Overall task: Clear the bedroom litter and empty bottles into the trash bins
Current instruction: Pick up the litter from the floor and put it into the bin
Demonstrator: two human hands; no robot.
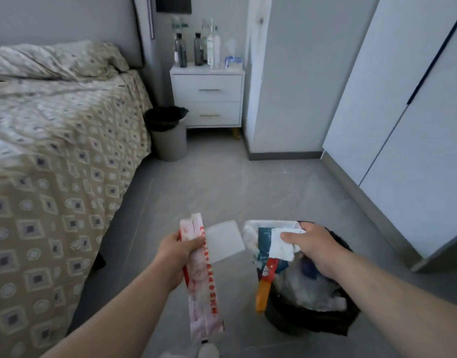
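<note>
**Both hands loaded at the near bin**

From my seat I see both forearms reaching forward and down over the floor [222, 182], bare to the elbow.

The left hand [179, 250] grips a long pink-and-red wrapper [203, 293] near its upper end. Its fingers are curled round the far side and the thumb is laid across the front. The wrapper hangs lengthwise toward me, clear of the floor.

The right hand [314, 244] hovers over the near bin [299, 324], palm down, wrist bent slightly inward. It pinches a crumpled white tissue [281, 248] between the thumb on top and the fingers beneath. The tissue sits just above the heap of litter that fills the black-lined bin, where an orange strip [263, 293] droops over the left rim.

A white square sheet [225, 241] lies flat on the floor between the two hands, just left of the bin.

Further off, a second bin [169, 143] with a black liner stands on the floor at the far corner of the bed [54, 151], touching or nearly touching the nightstand [208, 83]. Several bottles [181, 51] stand upright along the nightstand's back edge, with a tissue box [233, 62] at its right corner.
</note>
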